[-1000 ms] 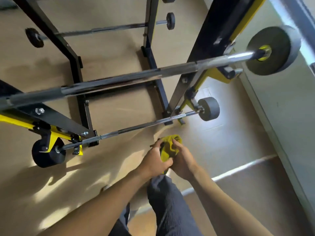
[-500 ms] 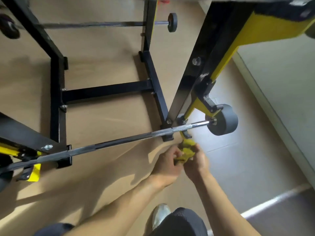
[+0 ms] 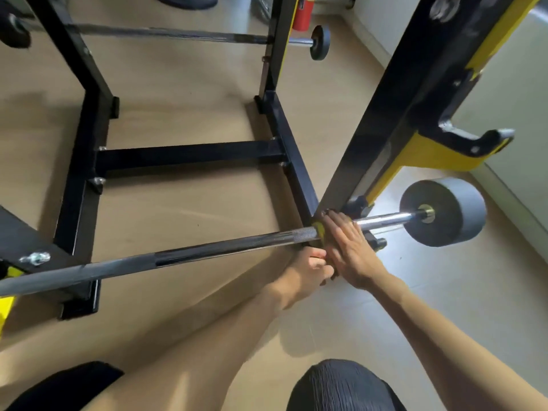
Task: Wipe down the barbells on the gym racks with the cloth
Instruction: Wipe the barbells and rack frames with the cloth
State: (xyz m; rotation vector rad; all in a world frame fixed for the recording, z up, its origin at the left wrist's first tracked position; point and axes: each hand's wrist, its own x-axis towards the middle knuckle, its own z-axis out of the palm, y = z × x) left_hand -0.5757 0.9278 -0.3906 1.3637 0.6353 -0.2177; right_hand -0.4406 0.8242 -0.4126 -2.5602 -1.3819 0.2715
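From the head camera I look down on a low barbell (image 3: 189, 255) running from the near left to the right, where it carries a grey weight plate (image 3: 444, 212). It passes the foot of the black and yellow rack upright (image 3: 394, 114). My right hand (image 3: 350, 247) lies over the bar just left of the chrome sleeve, fingers straight and pressed together, reaching across the top. A sliver of the yellow cloth (image 3: 318, 229) shows under those fingers, wrapped on the bar at the end of the knurled section. My left hand (image 3: 305, 272) sits just beneath the bar, touching the right hand, fingers curled in; whether it pinches the cloth's hanging end I cannot tell. Far behind, a second barbell (image 3: 178, 34) crosses another rack, with a small black plate (image 3: 320, 43) on its right end. A red cylinder (image 3: 302, 13) stands beyond it.
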